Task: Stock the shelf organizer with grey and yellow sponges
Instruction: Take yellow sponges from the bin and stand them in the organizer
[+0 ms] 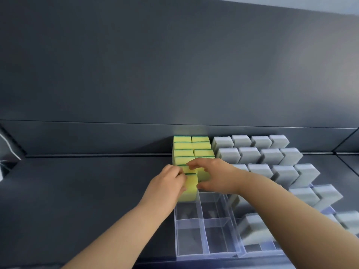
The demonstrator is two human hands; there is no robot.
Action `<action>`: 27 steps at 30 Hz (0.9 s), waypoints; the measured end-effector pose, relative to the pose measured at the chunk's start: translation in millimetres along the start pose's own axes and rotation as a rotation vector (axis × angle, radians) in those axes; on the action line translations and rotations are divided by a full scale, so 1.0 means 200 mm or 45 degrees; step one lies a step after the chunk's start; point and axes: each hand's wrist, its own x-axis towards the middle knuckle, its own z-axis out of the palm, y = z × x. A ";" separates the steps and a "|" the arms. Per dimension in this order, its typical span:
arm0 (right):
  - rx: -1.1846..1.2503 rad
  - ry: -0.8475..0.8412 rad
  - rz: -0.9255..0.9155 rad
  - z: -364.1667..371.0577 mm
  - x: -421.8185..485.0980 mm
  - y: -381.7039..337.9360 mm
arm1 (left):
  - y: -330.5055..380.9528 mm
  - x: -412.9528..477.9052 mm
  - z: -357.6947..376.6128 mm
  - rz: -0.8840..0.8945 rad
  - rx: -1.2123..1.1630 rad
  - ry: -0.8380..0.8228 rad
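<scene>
On the dark shelf (87, 191), a clear shelf organizer (204, 235) holds yellow sponges (191, 147) standing on edge in its two left columns, packed from the back wall forward, and grey sponges (270, 156) in the columns to the right. The nearest clear compartments of the yellow columns stand empty.

Both hands meet at the front of the yellow rows. The left hand (167, 183) has its grip closed around the left side of the front yellow sponge (189, 189), which stands in the left column with its green scouring edge up. The right hand (217, 175) is spread, fingers (194, 164) resting over the tops of the sponges just behind and thumb low at the front of the right column; whether it actually grasps a sponge or only presses cannot be told.

These sponges look light, soft and springy, so they should squash under a pinch and push back against their neighbours. I judge the best hold to be across the broad flat faces, lightly, with the firmer green layer as the edge to press down on. Squeezed hard, one could bulge and catch on the thin dividers.
</scene>
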 end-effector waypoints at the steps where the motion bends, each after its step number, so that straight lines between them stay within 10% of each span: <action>1: -0.038 0.008 -0.008 0.01 0.00 0.00 | 0.00 -0.01 0.03 0.002 0.017 0.029; 18: -0.515 0.174 -0.056 0.17 -0.05 -0.10 | -0.09 -0.05 -0.07 0.234 0.105 0.051; 27: -0.191 0.524 0.083 0.08 -0.33 -0.11 | 0.14 0.00 -0.27 0.266 0.222 0.090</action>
